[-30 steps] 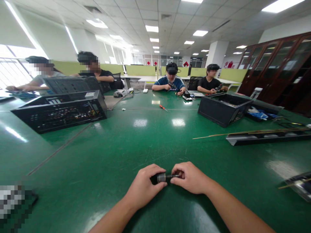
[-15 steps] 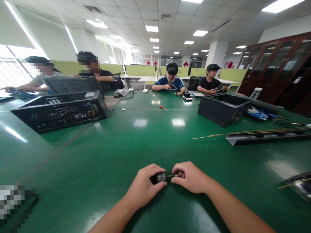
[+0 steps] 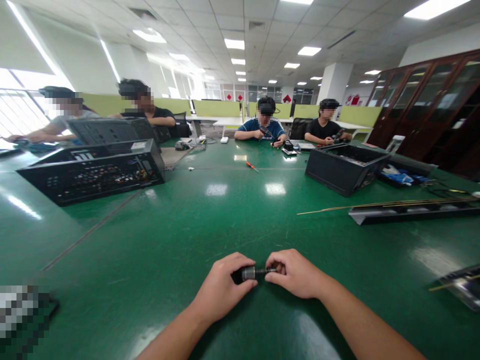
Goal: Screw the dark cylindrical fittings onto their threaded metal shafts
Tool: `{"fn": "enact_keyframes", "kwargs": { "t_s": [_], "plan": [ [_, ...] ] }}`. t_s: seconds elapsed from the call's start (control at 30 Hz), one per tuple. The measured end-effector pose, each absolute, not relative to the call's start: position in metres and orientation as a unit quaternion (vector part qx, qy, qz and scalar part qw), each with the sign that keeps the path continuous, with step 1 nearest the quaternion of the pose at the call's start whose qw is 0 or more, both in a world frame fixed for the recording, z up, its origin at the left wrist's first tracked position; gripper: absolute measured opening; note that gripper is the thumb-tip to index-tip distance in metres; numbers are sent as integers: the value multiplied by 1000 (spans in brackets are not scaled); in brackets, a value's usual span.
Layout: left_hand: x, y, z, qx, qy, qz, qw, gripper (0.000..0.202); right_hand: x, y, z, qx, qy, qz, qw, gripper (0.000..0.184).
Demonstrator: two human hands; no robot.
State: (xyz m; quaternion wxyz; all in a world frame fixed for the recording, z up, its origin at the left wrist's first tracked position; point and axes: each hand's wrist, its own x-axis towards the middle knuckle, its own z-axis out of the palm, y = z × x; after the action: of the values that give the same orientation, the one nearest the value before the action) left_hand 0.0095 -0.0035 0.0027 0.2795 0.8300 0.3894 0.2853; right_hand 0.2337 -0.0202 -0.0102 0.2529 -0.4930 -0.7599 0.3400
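Low in the head view, my left hand is closed around the thick grey-and-black body of a small dark cylinder with a thin shaft. The piece lies level just over or on the green table, with its shaft pointing right. At that end, the thumb and bent fingers of my right hand pinch the shaft tip. My left palm hides the far end of the body, and my right fingers cover the shaft's end. A short stretch of shaft shows between the two hands.
An open black computer case stands on the left of the green table, another case on the right. A red screwdriver lies farther back. Thin rods rest on a metal channel at right. Several people sit around the table.
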Motion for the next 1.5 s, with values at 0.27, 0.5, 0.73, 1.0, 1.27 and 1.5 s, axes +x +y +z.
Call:
{"fn": "enact_keyframes", "kwargs": {
  "t_s": [0.27, 0.5, 0.73, 1.0, 1.27, 1.5],
  "plan": [
    [9, -3, 3, 831, 386, 289, 277, 25, 234, -20, -10, -494, -756, 346, 254, 11],
    [9, -3, 4, 830, 386, 293, 277, 26, 235, -20, -12, -490, -754, 351, 262, 11],
    [9, -3, 3, 832, 378, 299, 274, 25, 235, -19, -11, -495, -751, 351, 260, 11],
    [9, -3, 4, 827, 387, 301, 273, 25, 238, -19, -11, -493, -751, 350, 266, 12],
    [8, -4, 5, 826, 387, 307, 272, 26, 239, -18, -12, -490, -751, 349, 271, 12],
    [8, -4, 4, 825, 385, 312, 271, 26, 239, -18, -12, -489, -748, 354, 275, 12]
  ]
}}
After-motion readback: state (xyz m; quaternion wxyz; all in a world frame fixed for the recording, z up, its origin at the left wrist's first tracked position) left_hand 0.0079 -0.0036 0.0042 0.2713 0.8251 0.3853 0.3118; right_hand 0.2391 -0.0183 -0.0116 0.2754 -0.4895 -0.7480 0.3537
